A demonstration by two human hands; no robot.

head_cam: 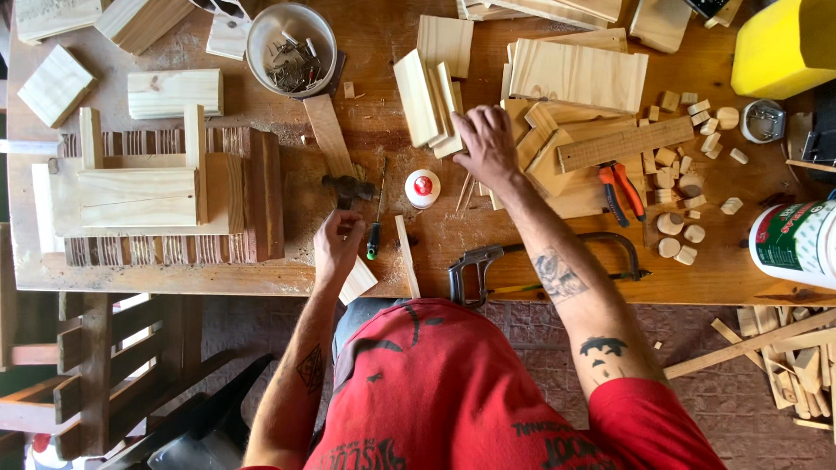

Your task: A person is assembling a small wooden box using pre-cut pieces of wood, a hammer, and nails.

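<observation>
My left hand (338, 245) rests near the table's front edge, its fingertips curled together just below the metal head of a hammer (348, 187). The hammer's wooden handle points away from me. A small pale wood piece (358, 280) sticks out beside that wrist; whether the hand grips anything is unclear. My right hand (486, 144) reaches further in, fingers spread flat on a pile of cut pine boards (549, 157), holding nothing. A thin wood strip (407, 257) lies between my two arms.
A bowl of nails (292, 48) stands at the back. A partly built wooden box (148, 187) sits at left. A screwdriver (374, 235), a round red-and-white cap (422, 187), a hacksaw (540, 261), orange pliers (620, 191), several wood plugs (684, 231), a white tub (797, 244) and a yellow container (784, 43) lie around.
</observation>
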